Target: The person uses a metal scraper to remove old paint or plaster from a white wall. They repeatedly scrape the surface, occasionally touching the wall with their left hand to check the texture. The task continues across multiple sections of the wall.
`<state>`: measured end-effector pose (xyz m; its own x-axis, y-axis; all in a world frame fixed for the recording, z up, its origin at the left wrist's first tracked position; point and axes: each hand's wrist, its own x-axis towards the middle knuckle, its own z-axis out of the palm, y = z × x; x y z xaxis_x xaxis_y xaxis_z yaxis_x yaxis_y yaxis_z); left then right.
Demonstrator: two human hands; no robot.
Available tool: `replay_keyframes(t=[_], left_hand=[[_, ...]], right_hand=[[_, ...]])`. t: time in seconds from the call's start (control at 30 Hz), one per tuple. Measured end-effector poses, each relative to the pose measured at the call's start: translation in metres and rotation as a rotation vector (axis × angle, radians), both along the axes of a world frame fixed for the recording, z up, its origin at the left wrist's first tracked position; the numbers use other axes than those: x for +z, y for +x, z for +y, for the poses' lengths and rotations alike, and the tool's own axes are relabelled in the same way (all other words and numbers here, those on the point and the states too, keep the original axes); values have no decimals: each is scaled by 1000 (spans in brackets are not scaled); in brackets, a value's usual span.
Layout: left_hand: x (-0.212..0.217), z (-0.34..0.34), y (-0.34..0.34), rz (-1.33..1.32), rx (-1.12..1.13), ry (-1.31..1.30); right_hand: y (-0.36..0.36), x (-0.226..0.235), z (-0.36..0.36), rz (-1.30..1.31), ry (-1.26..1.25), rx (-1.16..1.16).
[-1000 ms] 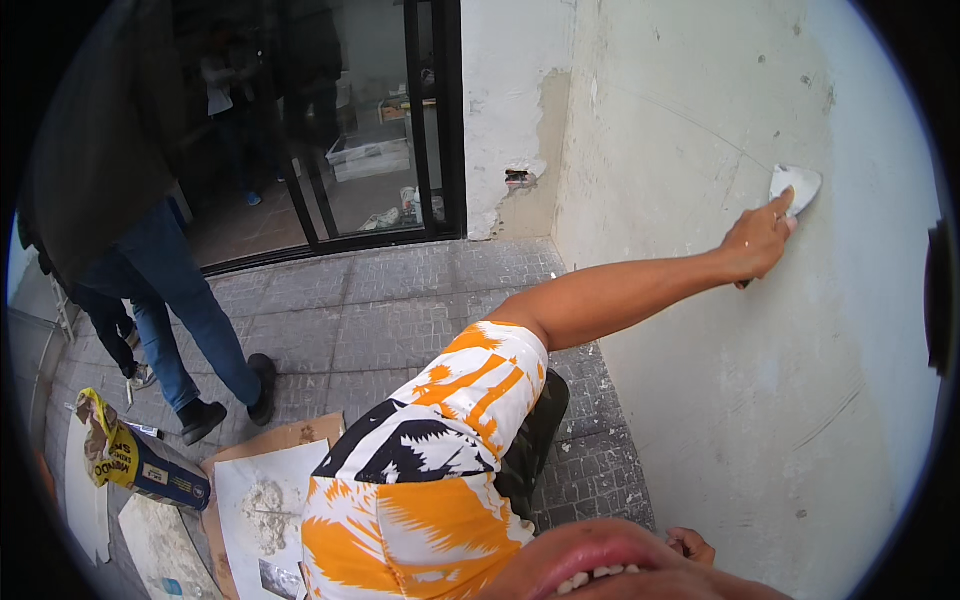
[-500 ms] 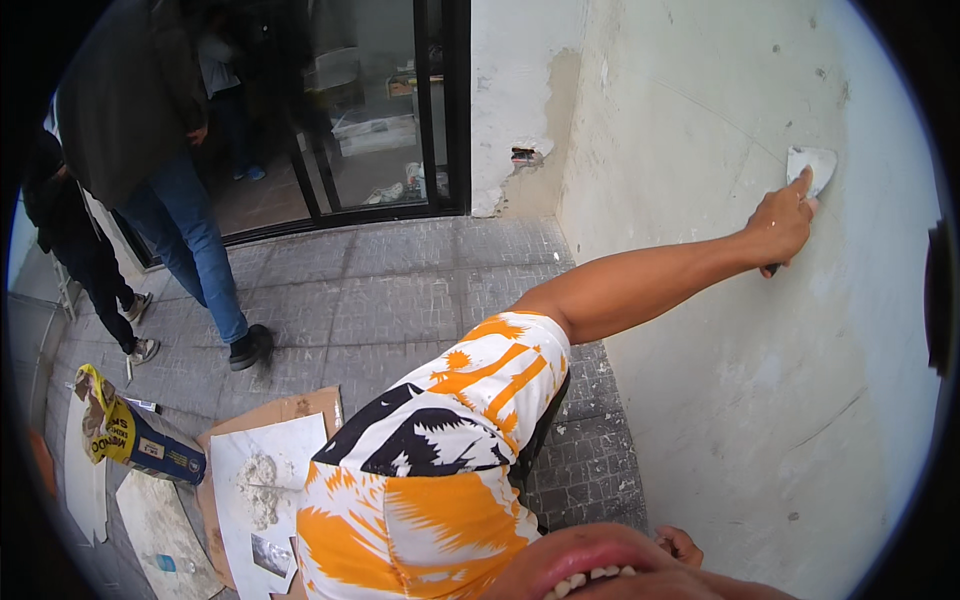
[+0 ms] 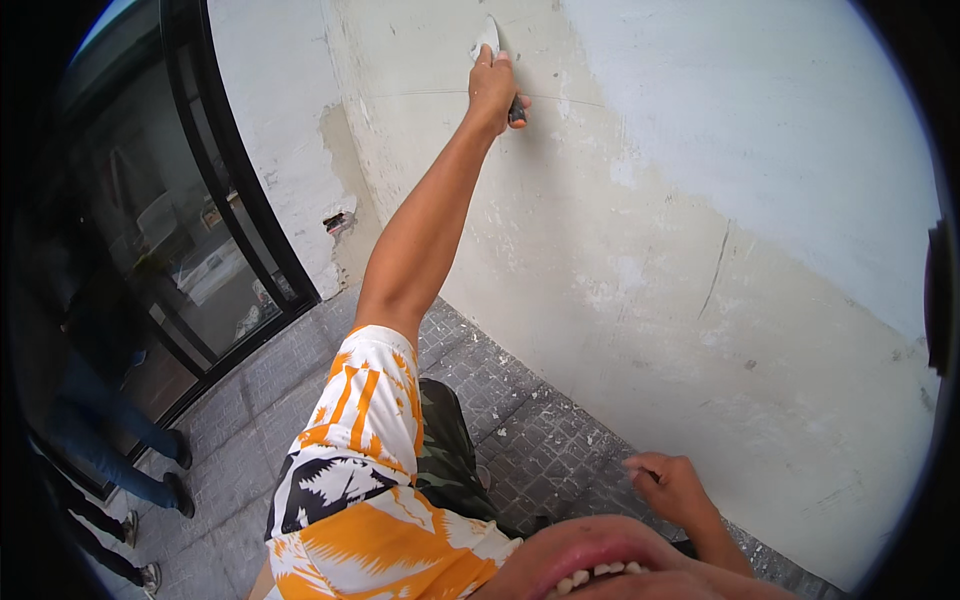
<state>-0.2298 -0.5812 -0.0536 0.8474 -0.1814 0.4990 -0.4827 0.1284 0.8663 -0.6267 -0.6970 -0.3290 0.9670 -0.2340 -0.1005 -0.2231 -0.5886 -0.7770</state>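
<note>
My left arm stretches up and away. At its end my left hand (image 3: 492,90) is closed round the dark handle of a putty knife (image 3: 488,38), index finger laid along the blade. The pale blade lies against the off-white wall (image 3: 560,180), above a thin crack line. Lower down at the right, my right hand (image 3: 675,488) hangs near the base of the wall with its fingers curled in. I see nothing in it.
A black-framed glass sliding door (image 3: 240,180) stands at the left. Beside it, a broken hole (image 3: 338,222) in the wall shows a recess. Two people's legs (image 3: 120,440) are at the lower left. White flecks lie on the dark paving (image 3: 540,430) along the wall.
My view has swung right; the bag and the white board with powder are out of sight. The knife has moved along the wall toward the door corner. More of my right hand shows.
</note>
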Motion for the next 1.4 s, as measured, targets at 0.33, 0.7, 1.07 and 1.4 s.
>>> replay_keyframes(t=[0.33,0.7,1.07,1.4], left_hand=[[38,-12,-5,-112,-110,259],[21,-1,6,-109,49,337],[43,14,-21,-144,37,257],[55,30,-9,-212,145,478]], right_hand=[[-16,8,5,1,-31,-6],[-4,4,6,15,-39,78],[-14,14,6,50,-81,90],[-17,16,-2,-57,-72,125]])
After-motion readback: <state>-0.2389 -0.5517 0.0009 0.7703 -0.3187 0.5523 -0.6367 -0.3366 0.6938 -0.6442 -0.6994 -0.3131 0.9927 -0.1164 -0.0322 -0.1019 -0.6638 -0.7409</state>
